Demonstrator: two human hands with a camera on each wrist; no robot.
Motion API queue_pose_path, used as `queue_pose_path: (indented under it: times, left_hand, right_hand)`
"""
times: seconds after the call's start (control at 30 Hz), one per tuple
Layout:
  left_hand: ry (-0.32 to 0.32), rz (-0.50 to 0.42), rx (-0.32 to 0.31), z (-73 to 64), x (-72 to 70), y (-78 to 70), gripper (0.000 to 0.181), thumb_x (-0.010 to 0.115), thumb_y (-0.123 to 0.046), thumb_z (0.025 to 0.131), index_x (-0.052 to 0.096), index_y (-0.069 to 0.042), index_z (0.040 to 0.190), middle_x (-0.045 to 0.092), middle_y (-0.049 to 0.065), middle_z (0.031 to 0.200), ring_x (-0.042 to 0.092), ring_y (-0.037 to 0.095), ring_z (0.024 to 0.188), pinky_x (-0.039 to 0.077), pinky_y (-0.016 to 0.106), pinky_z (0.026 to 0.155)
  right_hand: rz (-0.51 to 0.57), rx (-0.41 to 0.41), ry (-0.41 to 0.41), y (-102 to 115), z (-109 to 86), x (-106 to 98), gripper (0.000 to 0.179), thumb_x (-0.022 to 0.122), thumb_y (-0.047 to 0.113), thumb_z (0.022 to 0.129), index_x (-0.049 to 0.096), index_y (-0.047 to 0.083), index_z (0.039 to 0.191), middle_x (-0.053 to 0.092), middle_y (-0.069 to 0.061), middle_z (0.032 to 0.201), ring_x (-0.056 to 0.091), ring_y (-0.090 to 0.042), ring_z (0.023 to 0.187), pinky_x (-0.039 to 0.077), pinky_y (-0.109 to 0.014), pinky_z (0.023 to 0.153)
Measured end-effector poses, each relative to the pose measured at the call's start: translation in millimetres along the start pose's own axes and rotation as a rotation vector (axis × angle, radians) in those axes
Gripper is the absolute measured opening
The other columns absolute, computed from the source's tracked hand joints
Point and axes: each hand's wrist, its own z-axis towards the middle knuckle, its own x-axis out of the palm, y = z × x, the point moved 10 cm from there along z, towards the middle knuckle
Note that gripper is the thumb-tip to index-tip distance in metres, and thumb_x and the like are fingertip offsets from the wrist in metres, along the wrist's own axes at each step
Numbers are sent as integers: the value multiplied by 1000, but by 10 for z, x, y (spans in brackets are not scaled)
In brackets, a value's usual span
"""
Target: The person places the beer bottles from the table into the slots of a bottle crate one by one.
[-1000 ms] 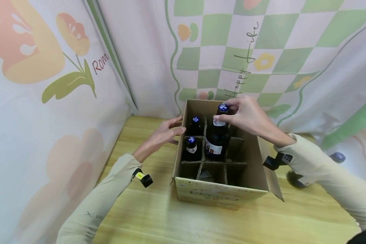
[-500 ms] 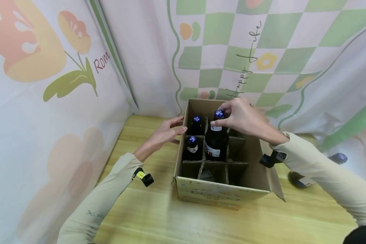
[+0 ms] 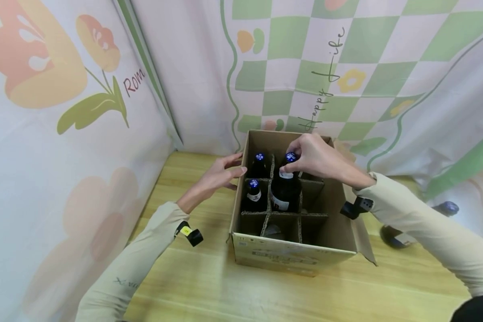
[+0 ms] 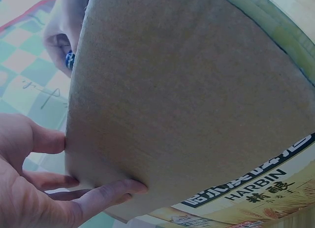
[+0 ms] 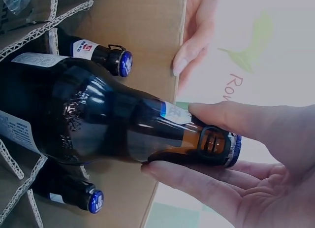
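My right hand holds a dark beer bottle by the neck, between thumb and fingers just below its blue cap. The bottle is upright in a middle compartment of the cardboard box, its base hidden by the dividers. In the right wrist view the thumb and fingers lie on either side of the bottle's neck. My left hand touches the box's left side near the rim; in the left wrist view its fingertips lie against a plain brown flap.
Two more blue-capped bottles, one behind and one nearer, occupy the box's left compartments. Another bottle, partly hidden by the right sleeve, is on the wooden table. A side flap hangs out at the box's right. Curtains stand behind and left.
My right hand has lowered the beer bottle further into its compartment, so its cap and label sit lower. The left hand has stayed at the box's left side.
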Motion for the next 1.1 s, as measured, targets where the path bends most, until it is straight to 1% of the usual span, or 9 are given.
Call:
queue_pose_path:
  times: [0.13,0.3,0.4,0.53,0.67,0.83,0.97,1.03,1.1]
  left_hand:
    - [2,2,-3,-1,-5,14,70,60,-18,106,27,-13,167,33,21,167,55,41,137,66,43,91]
    - [1,-2,-2,6,-15,26,69,60,-17,106,27,-13,167,32,21,167,55,42,137,66,43,91]
    - [-2,-8,-2,10,-25,29,69,60,-17,106,27,-13,167,32,21,167,55,42,136,66,44,92]
    - [-5,-14,-1,7,-36,23,69,60,-16,106,27,-13,167,32,21,167,54,43,137,65,45,93]
    - [-6,-15,-4,1,-35,18,70,60,-16,105,28,-13,166,32,20,167,55,42,137,66,44,92]
    - [0,-10,-4,6,-20,28,70,62,-17,104,29,-14,166,32,20,167,56,41,136,66,42,90]
    - [0,-12,1,18,-18,30,70,62,-17,104,29,-13,166,33,20,167,56,41,135,66,42,90]
    - [0,-13,2,20,-18,24,69,61,-17,104,30,-13,166,34,19,167,56,41,135,66,42,90]
    - [-1,-12,0,14,-25,20,70,61,-17,105,29,-13,166,33,19,167,56,41,136,66,42,91]
  right_hand:
    - [-8,4,34,-18,26,62,24,90,18,81,77,-1,86,58,2,62,41,-10,55,35,-20,53]
    - [-52,-8,86,-23,50,159,22,88,17,84,71,4,76,52,3,60,39,-9,53,34,-22,53]
    - [-76,-22,123,-20,64,225,20,87,17,84,73,4,77,59,3,63,43,-10,53,40,-24,55]
    - [-86,-20,176,-40,88,299,16,88,16,82,78,3,84,71,-1,74,50,-12,59,51,-29,61]
    - [-79,-3,249,-135,107,417,13,87,9,80,78,1,85,74,-5,81,55,-14,65,54,-31,63]
    - [-90,35,336,-292,110,613,13,85,2,79,78,-1,88,75,-10,88,61,-16,71,58,-30,64]
    - [-74,62,386,-339,110,710,13,85,0,80,77,-3,90,75,-9,84,63,-14,69,57,-28,62]
    - [-38,63,402,-333,113,713,7,81,-3,82,77,-2,87,76,-7,79,66,-15,66,59,-27,61]
    - [-19,47,388,-301,133,662,8,74,-7,82,76,0,83,73,-4,72,62,-13,61,56,-26,59]
